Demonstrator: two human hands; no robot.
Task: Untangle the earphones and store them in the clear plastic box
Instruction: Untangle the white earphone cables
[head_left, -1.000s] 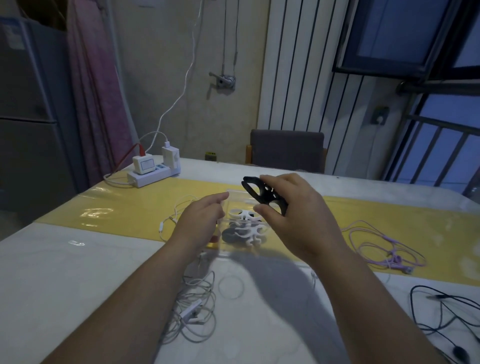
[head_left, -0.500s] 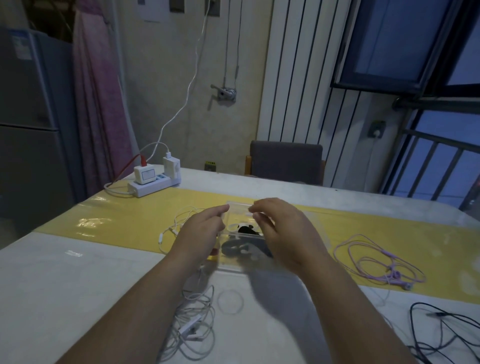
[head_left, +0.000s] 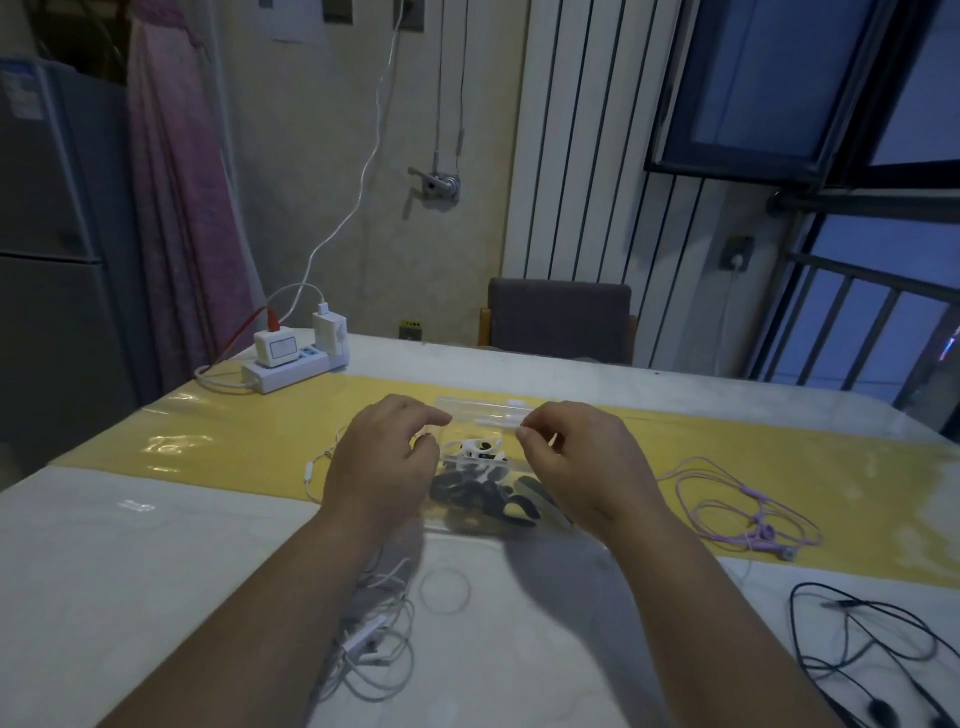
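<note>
The clear plastic box (head_left: 470, 525) sits mid-table on the yellow runner, with black and white cord winders (head_left: 478, 491) inside. Its transparent lid (head_left: 483, 413) stands raised at the far side. My left hand (head_left: 384, 460) pinches the box's left upper edge between thumb and forefinger. My right hand (head_left: 579, 465) pinches the lid's right edge. Tangled white earphones (head_left: 374, 642) lie near my left forearm. Purple earphones (head_left: 748, 512) lie to the right, and black earphones (head_left: 872, 660) at the near right.
A white power strip (head_left: 291, 366) with chargers and cables sits at the table's far left corner. A grey chair (head_left: 558, 319) stands behind the table. Another thin white cable (head_left: 314, 467) lies left of the box. A thin ring (head_left: 445, 591) lies in front of it.
My right hand has put the black winder it held above the box down into it. That hand then moved to the lid's edge. The left hand stayed at the box's left side.
</note>
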